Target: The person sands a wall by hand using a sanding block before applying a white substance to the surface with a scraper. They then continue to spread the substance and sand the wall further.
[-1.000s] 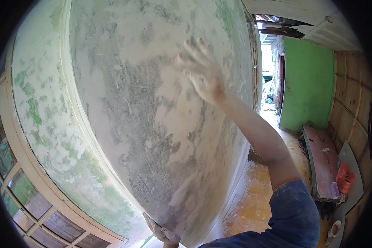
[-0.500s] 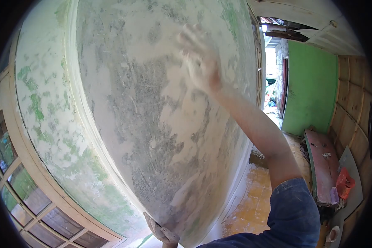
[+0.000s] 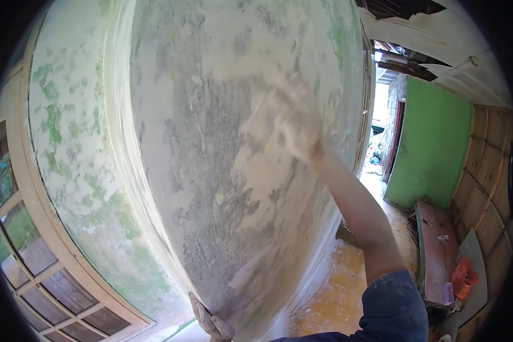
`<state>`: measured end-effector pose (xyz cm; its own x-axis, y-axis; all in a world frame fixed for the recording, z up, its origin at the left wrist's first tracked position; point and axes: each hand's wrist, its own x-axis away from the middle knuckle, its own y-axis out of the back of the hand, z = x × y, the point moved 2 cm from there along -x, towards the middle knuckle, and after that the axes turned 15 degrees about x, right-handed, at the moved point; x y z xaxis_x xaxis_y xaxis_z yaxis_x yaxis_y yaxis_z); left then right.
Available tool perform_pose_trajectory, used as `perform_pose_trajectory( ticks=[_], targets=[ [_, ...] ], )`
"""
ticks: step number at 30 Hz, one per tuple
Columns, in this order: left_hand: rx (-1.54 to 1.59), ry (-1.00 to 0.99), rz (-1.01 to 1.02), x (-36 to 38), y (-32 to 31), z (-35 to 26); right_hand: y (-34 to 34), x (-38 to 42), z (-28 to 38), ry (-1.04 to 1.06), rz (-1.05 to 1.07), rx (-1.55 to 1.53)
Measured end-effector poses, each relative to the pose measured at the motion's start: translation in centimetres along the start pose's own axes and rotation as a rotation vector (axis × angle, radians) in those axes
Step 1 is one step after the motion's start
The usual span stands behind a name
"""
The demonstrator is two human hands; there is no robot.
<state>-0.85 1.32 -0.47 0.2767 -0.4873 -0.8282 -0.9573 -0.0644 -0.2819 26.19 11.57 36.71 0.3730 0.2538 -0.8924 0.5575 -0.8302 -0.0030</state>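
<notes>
A large wall [image 3: 211, 171] fills the middle, patched grey and pale cream with chalky filler. My right hand [image 3: 296, 119], coated in pale dust, is against its upper right part. Motion smears its fingers, so I cannot see whether anything lies under the palm. At the bottom, my left hand [image 3: 214, 325], also dusty, rests at the wall's lower left edge, with a finger stretched up along the corner. No object shows in it. A whitish corner strip [image 3: 137, 188] runs down beside the wall.
Left of the corner are a green-stained wall [image 3: 80, 188] and a paned wooden window frame [image 3: 45, 273]. To the right, a reddish bench [image 3: 439, 245] carries an orange-red bag [image 3: 464, 276]. Dusty yellow floor tiles [image 3: 336, 285] lie below; beyond stands a green wall [image 3: 427, 142].
My right hand has moved down and slightly right across the wall. The view has shifted, and my left hand appears a little further left at the same wall edge.
</notes>
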Motion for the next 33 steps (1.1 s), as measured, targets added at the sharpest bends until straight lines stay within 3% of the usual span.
perform_pose_trajectory(
  ticks=[1, 2, 4, 5, 7, 8, 10, 11, 13, 14, 16, 17, 19, 20, 22, 24, 26, 27, 31, 32, 33],
  targets=[
    [-0.101, -0.153, 0.09, -1.1, -0.5, -1.0, 0.2, 0.8, -2.0, -0.324, -0.036, -0.263],
    [-0.106, -0.137, 0.093, -1.2, -0.6, -1.1, 0.4, 1.2, -2.1, -0.337, -0.026, -0.267],
    [-0.112, -0.096, 0.04, -1.2, -0.7, -1.1, 1.2, 2.5, -2.5, -0.653, -0.116, 0.211],
    [-0.124, -0.083, 0.046, -1.3, -0.7, -1.3, 0.7, 3.9, -1.1, -0.67, -0.108, 0.206],
    [-0.118, -0.003, 0.016, -1.6, -1.0, -1.6, 0.0, 7.6, 4.0, -0.404, -0.124, 0.085],
    [-0.134, 0.012, 0.031, -1.7, -1.2, -1.6, 0.6, 9.8, 5.2, -0.43, -0.119, 0.083],
    [-0.109, 0.02, -0.043, -1.9, -1.5, -1.5, 1.5, 13.8, 8.1, 0.233, 0.083, 0.181],
    [-0.059, -0.002, -0.107, -2.0, -1.9, -1.3, 2.6, 15.2, 6.3, 0.224, 0.209, 0.136],
    [-0.106, 0.038, -0.117, -0.8, -1.3, -0.6, 2.0, 19.3, 1.2, -0.045, 0.0, 0.188],
    [-0.126, 0.06, -0.143, -0.3, -0.9, -0.3, 1.9, 19.7, 0.3, -0.073, 0.002, 0.171],
    [-0.163, 0.065, -0.077, 0.6, -0.1, 0.8, 2.9, 20.4, -1.7, -0.899, -0.1, 0.309],
    [-0.15, 0.014, -0.136, 1.3, 0.2, 1.6, 3.0, 20.6, -0.3, -0.923, -0.094, 0.292],
    [-0.223, -0.021, -0.207, 1.6, 0.0, 1.2, 2.6, 20.5, 4.1, -0.622, -0.002, 0.337],
    [-0.255, -0.016, -0.204, 1.4, -0.3, 1.0, 2.7, 21.6, 3.9, -0.646, 0.003, 0.314],
    [-0.319, -0.001, -0.317, 1.5, -0.3, 0.8, 3.1, 23.7, 4.3, 0.004, 0.145, 0.301],
    [-0.363, -0.022, -0.359, 1.8, -0.3, 0.9, 3.6, 23.9, -0.3, -0.028, 0.205, 0.218],
    [-0.521, -0.084, -0.458, 1.6, -0.7, 0.9, 3.5, 24.2, -4.5, -0.712, -0.047, 0.224],
    [-0.553, -0.092, -0.475, 1.3, -0.9, 0.7, 3.6, 24.5, -4.5, -0.719, -0.054, 0.21],
    [-0.507, -0.066, -0.637, 1.8, -2.0, 0.3, 3.8, 24.9, 0.6, -0.08, 0.137, -0.066],
    [-0.515, -0.079, -0.638, 2.7, -1.4, 0.1, 4.0, 25.1, -0.2, -0.082, 0.124, -0.072],
    [-0.711, -0.143, -0.541, 3.3, -1.4, -0.5, 4.2, 25.2, -1.1, -0.002, 0.132, -0.041]
  ],
)
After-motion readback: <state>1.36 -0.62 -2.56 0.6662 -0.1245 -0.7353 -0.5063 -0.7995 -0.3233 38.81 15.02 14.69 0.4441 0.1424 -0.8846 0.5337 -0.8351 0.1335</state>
